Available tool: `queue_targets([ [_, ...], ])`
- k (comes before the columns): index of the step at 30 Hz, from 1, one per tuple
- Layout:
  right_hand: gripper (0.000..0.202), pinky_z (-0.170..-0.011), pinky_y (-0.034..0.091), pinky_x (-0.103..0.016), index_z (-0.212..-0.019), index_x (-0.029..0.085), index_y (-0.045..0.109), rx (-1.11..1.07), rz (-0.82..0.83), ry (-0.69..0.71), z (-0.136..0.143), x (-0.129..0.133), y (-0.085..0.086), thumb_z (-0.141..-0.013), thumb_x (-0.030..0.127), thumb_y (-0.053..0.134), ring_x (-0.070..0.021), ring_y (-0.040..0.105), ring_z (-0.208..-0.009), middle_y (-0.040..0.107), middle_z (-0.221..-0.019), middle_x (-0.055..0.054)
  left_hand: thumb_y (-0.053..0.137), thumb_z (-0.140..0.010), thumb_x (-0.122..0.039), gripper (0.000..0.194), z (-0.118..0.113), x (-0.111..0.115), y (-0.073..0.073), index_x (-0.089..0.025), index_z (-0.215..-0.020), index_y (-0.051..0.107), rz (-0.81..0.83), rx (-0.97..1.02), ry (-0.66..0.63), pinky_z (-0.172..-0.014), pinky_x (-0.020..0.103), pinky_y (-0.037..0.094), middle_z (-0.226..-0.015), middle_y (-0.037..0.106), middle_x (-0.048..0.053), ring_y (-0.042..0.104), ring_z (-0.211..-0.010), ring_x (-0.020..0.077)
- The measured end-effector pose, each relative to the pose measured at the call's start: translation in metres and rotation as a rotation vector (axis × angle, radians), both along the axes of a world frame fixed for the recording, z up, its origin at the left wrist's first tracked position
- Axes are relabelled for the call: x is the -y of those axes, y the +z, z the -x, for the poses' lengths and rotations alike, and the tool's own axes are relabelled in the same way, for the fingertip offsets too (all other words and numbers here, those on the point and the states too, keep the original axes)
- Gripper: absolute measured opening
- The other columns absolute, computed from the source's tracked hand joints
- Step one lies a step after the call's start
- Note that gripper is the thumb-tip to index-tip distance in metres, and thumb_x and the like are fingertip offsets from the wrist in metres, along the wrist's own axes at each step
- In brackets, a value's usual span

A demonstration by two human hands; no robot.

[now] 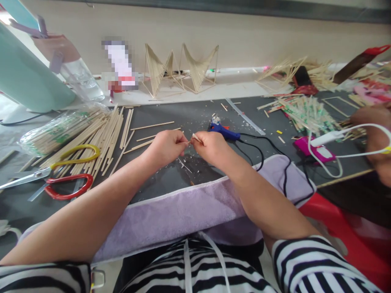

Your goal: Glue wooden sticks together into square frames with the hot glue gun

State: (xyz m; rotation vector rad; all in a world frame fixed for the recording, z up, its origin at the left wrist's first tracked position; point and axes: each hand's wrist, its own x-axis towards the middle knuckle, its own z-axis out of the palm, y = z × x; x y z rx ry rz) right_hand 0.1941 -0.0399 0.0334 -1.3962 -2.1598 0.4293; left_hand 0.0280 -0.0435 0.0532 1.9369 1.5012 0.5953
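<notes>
Centrally, small wooden stick piece (195, 137) pinched between fingers of left hand (166, 147) and right hand (210, 147), above dark mat (189, 114)

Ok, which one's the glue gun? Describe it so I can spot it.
Start at the dark mat covering the table, then look just beyond the right hand. The glue gun lies there on its side with a black cord trailing right. It is the only blue thing among the pale sticks.
</notes>
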Motion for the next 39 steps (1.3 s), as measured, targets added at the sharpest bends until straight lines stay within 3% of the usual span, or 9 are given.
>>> queue_targets([
  [2, 0.021, -0.055, 0.025, -0.025, -0.060, 0.018, 0.047, 0.017, -0.018, 0.005, -0.001, -0.001, -0.001, -0.080, 0.017, 0.049, -0.0093, 0.036, -0.054, 0.045, -0.055, 0.002, 0.054, -0.074, -0.023, 0.015, -0.002, 0.002, 0.000, -0.017, -0.065, 0.065, -0.014, -0.001, -0.001, -0.049, 0.021, 0.030, -0.053, 0.060, -0.004, 0.041, -0.045, 0.0075],
  [5, 0.023, -0.051, 0.024, -0.025, -0.060, 0.018, 0.050, -0.075, 0.114, -0.034, -0.003, -0.003, 0.001, -0.083, 0.022, 0.047, -0.0097, 0.036, -0.052, 0.043, -0.052, 0.002, 0.056, -0.076, -0.024, 0.015, -0.003, 0.004, 0.002, -0.017, -0.067, 0.065, -0.038, 0.020, 0.000, -0.051, 0.021, 0.032, -0.054, 0.059, -0.004, 0.043, -0.048, 0.0078],
  [11, 0.017, -0.038, 0.017, -0.023, -0.067, 0.020, 0.049, -0.597, 0.513, -0.081, -0.006, -0.005, 0.007, -0.083, 0.024, 0.049, -0.0058, 0.028, -0.037, 0.041, -0.048, 0.006, 0.058, -0.078, -0.025, 0.013, -0.002, 0.003, 0.001, -0.017, -0.070, 0.065, -0.140, 0.080, -0.007, -0.055, 0.021, 0.034, -0.060, 0.061, -0.004, 0.049, -0.057, 0.0090],
  [14, 0.013, -0.034, 0.014, -0.021, -0.074, 0.019, 0.053, -0.795, 0.667, -0.024, -0.005, -0.003, 0.008, -0.085, 0.027, 0.053, -0.0040, 0.025, -0.033, 0.047, -0.052, 0.006, 0.059, -0.077, -0.024, 0.011, 0.000, 0.001, -0.001, -0.017, -0.070, 0.065, -0.182, 0.076, -0.004, -0.056, 0.021, 0.034, -0.059, 0.059, -0.005, 0.047, -0.057, 0.0086],
  [20, 0.011, -0.032, 0.018, -0.019, -0.075, 0.015, 0.058, -0.792, 0.605, 0.011, -0.005, -0.003, 0.007, -0.079, 0.023, 0.064, -0.0025, 0.029, -0.033, 0.054, -0.054, 0.004, 0.058, -0.078, -0.025, 0.014, 0.001, 0.001, 0.000, -0.017, -0.069, 0.066, -0.113, 0.093, -0.011, -0.055, 0.022, 0.033, -0.059, 0.060, -0.004, 0.046, -0.055, 0.0083],
  [29, 0.012, -0.033, 0.019, -0.018, -0.074, 0.019, 0.052, -0.776, 0.606, 0.047, -0.002, -0.002, 0.002, -0.083, 0.024, 0.057, -0.0034, 0.030, -0.034, 0.048, -0.052, 0.007, 0.057, -0.080, -0.034, 0.020, 0.002, -0.001, -0.002, -0.016, -0.072, 0.064, 0.002, 0.200, -0.051, -0.048, 0.021, 0.029, -0.060, 0.060, -0.002, 0.041, -0.050, 0.0079],
  [35, 0.034, -0.035, 0.015, -0.019, -0.071, 0.020, 0.046, -1.024, 0.730, 0.092, -0.001, -0.006, -0.001, -0.085, 0.049, 0.057, -0.0032, 0.023, -0.037, 0.048, -0.057, 0.006, 0.055, -0.082, -0.037, 0.022, -0.001, 0.001, 0.000, -0.017, -0.072, 0.057, -0.026, 0.299, -0.027, -0.051, 0.021, 0.031, -0.062, 0.057, -0.002, 0.042, -0.053, 0.0083],
  [39, 0.029, -0.043, 0.033, -0.019, -0.090, 0.021, 0.057, -1.193, 0.722, 0.126, -0.001, -0.009, -0.005, -0.088, 0.050, 0.053, -0.0071, 0.047, -0.052, 0.060, -0.078, 0.001, 0.060, -0.079, -0.039, 0.023, -0.006, 0.005, 0.001, -0.017, -0.073, 0.055, 0.001, 0.317, 0.008, -0.050, 0.021, 0.030, -0.058, 0.050, -0.004, 0.040, -0.052, 0.0077],
])
